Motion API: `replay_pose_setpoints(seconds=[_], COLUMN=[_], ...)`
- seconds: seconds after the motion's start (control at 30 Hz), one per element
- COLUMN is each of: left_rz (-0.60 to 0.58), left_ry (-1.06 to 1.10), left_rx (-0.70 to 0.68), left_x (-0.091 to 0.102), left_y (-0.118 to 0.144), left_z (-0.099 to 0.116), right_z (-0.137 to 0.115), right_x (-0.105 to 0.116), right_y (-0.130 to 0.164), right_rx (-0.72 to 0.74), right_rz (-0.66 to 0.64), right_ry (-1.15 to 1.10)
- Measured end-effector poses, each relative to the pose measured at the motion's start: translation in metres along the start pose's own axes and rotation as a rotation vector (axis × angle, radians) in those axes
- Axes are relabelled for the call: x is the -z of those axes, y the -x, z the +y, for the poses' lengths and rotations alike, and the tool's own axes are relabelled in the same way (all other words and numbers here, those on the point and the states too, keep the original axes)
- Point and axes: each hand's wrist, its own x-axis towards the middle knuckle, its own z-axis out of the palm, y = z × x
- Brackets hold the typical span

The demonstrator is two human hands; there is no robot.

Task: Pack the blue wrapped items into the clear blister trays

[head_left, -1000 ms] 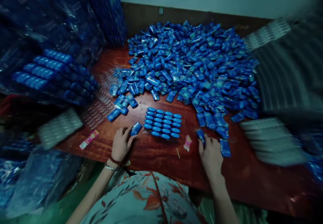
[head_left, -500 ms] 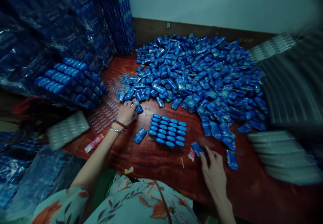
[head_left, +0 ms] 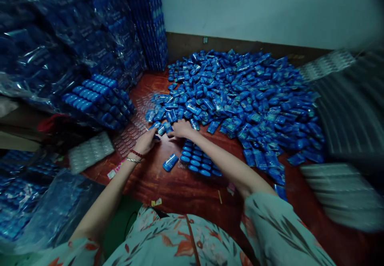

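Observation:
My left hand (head_left: 146, 141), with a red bead bracelet and a silver bangle, closes on a small blue plastic pack (head_left: 155, 126) at the near left edge of the heap. Facing it, my right hand (head_left: 182, 129) has its fingers bent round another blue pack (head_left: 168, 127). One more pack (head_left: 162, 130) lies between the two, in a short row. Fingertips are partly hidden. A single labelled blue pack (head_left: 171, 162) lies flat nearer me. Beside it, a block of blue packs (head_left: 195, 159) standing on edge in rows is partly covered by my right forearm.
A big heap of blue packs (head_left: 240, 94) covers the table's back. Clear blister trays (head_left: 132, 134) lie left, by a stacked block of packs (head_left: 93, 98). Plastic-wrapped stacks (head_left: 72, 38) rise behind. Pale trays (head_left: 342, 194) are at right. Paper scraps (head_left: 156, 202) lie near the front edge.
My right hand has swung from the loose pack at the right, over the upright block, to the packs beside my left hand. My left hand stays by the heap. The view has shifted slightly.

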Motion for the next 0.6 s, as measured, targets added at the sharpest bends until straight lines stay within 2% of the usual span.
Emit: replay_pose_setpoints(seconds=[0.07,0.17,0.23,0.3,0.37,0.47,0.53,0.6], left_rz=[0.133,0.292,0.309,0.297,0.287,0.261,0.245,0.224], left_ry=[0.164,0.442,0.62,0.719,0.723,0.617,0.48,0.333], left_rx=[0.042,0.076,0.08,0.048,-0.029,-0.186,-0.312,-0.424], left_x=[0.005,0.007,0.003,-0.007,-0.02,-0.041,-0.051,-0.055], left_y=[0.01,0.033,0.05,0.066,0.079,0.091,0.093,0.093], left_z=[0.0,0.014,0.035,0.059,0.079,0.094,0.093,0.089], right_z=[-0.015,-0.023,-0.017,-0.004,0.013,0.042,0.057,0.067], right_x=[-0.012,-0.014,-0.003,0.017,0.041,0.068,0.071,0.06], right_y=[-0.016,-0.019,-0.009,0.012,0.045,0.116,0.168,0.215], right_rx=[-0.007,0.016,0.049,0.08,0.094,0.027,-0.1,-0.255], right_rz=[-0.006,0.002,0.025,0.052,0.084,0.191,0.237,0.281], right_ry=[-0.022,-0.081,-0.125,-0.168,-0.246,-0.58,-0.658,-0.736])
